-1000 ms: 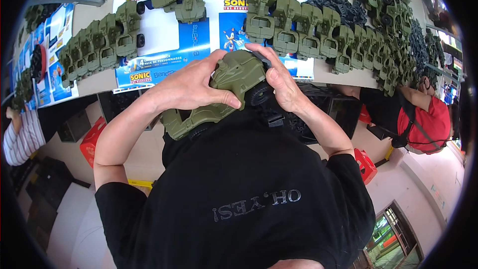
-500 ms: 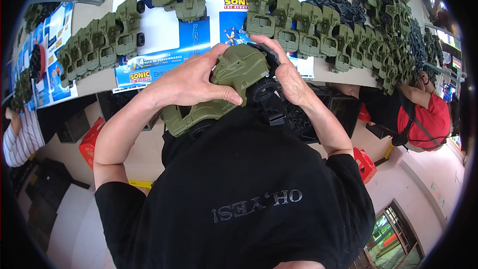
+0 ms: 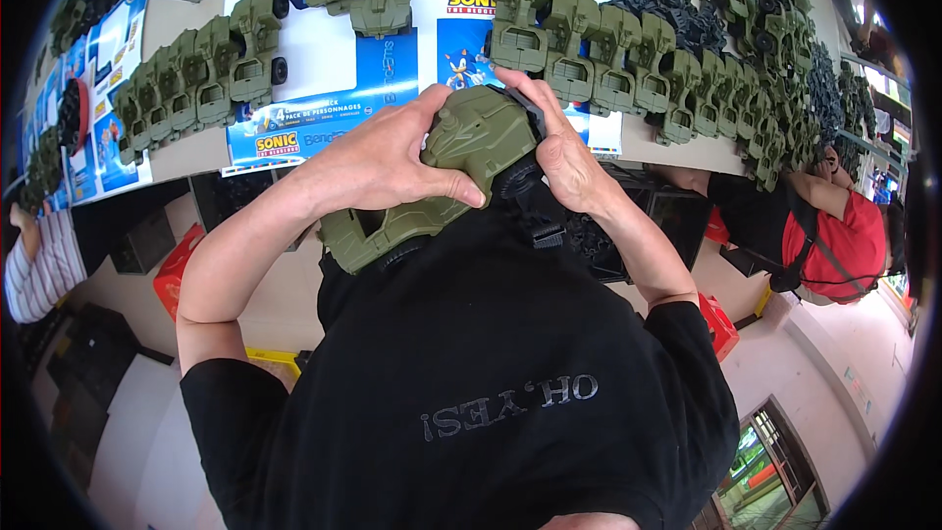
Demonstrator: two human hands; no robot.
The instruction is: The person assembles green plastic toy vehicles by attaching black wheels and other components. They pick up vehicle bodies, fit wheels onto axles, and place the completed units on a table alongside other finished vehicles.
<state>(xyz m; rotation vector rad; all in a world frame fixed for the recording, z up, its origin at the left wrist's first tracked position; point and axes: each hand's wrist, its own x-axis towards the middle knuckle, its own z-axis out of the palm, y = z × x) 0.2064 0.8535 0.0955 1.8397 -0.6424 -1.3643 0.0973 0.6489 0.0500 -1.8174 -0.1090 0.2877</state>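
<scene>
An olive-green toy vehicle [image 3: 481,132] with black wheels is held up against my black shirt, its one end tilted up toward the table edge. My left hand [image 3: 388,152] grips its body from the left, the thumb lying across the side. Around the raised end, my right hand [image 3: 569,157] is closed, its fingers over a dark part [image 3: 530,108] pressed against that end. Most of this part is hidden by the fingers, so its kind cannot be told. One black wheel [image 3: 518,177] shows beneath the right hand.
Rows of similar green vehicles stand on the table at left [image 3: 211,69] and right [image 3: 599,49]. A heap of black parts [image 3: 662,0] lies behind the right row. Printed blue and white sheets [image 3: 392,79] cover the tabletop. A person in red [image 3: 844,245] sits at right, and a striped sleeve [image 3: 44,270] shows at left.
The dark part now sits closer to the vehicle's raised end and shows less. My right hand has shifted slightly inward; the left keeps its grip.
</scene>
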